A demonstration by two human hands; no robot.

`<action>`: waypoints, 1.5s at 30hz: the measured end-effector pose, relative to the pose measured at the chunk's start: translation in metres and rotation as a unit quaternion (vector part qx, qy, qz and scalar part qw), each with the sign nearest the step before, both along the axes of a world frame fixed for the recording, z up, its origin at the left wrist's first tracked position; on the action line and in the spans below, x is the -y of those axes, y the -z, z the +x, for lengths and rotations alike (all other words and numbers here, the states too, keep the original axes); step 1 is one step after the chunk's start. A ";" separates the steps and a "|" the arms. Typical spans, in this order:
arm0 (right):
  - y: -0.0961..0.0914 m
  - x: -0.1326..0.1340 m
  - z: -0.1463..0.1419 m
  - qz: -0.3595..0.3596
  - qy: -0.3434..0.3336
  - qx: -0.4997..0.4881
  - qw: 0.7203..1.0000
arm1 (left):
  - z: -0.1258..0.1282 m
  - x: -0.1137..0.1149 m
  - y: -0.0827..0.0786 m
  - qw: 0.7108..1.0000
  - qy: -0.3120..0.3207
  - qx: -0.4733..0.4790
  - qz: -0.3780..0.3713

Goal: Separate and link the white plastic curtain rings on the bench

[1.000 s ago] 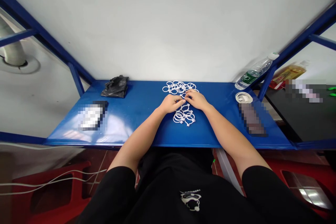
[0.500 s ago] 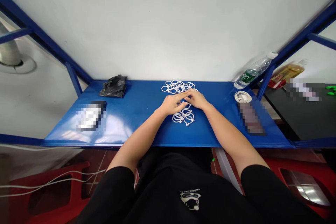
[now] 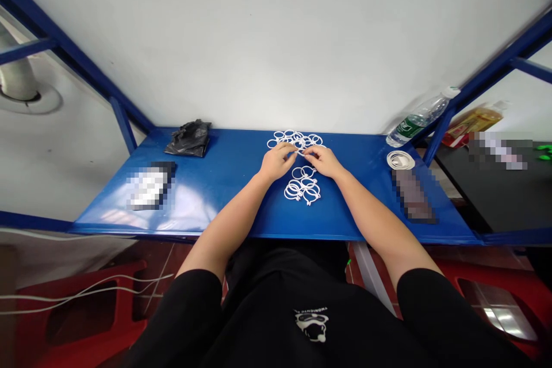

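From the head camera, the left hand [image 3: 273, 162] and right hand [image 3: 323, 161] meet at the lower edge of an upper cluster of white plastic rings [image 3: 296, 139] on a blue metal shelf [image 3: 224, 184]. Both pinch narrowly, though any held ring is too small to tell. Just below lies a second cluster of rings [image 3: 302, 186]. The two clusters are too tangled to count ring by ring. Nearby are one water bottle [image 3: 420, 118], one coil of white cord [image 3: 401, 160] and one black plastic bag [image 3: 188, 139].

A crumpled black bag [image 3: 187, 139] is shown far left on the blue table [image 3: 233, 184]; a water bottle [image 3: 420, 118] is seen far right, beside a coiled white cable [image 3: 401, 160]. Red stools [image 3: 125, 269] are seen below.
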State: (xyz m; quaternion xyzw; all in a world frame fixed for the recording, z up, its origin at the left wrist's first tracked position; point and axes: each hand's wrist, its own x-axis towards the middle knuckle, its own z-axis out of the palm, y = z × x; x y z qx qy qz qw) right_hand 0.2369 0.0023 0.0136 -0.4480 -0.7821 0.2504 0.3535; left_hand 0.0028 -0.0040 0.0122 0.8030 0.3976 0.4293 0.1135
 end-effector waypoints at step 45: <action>0.002 0.005 -0.019 -0.133 -0.041 -0.175 0.975 | 0.002 0.001 -0.003 0.998 0.026 0.023 -0.044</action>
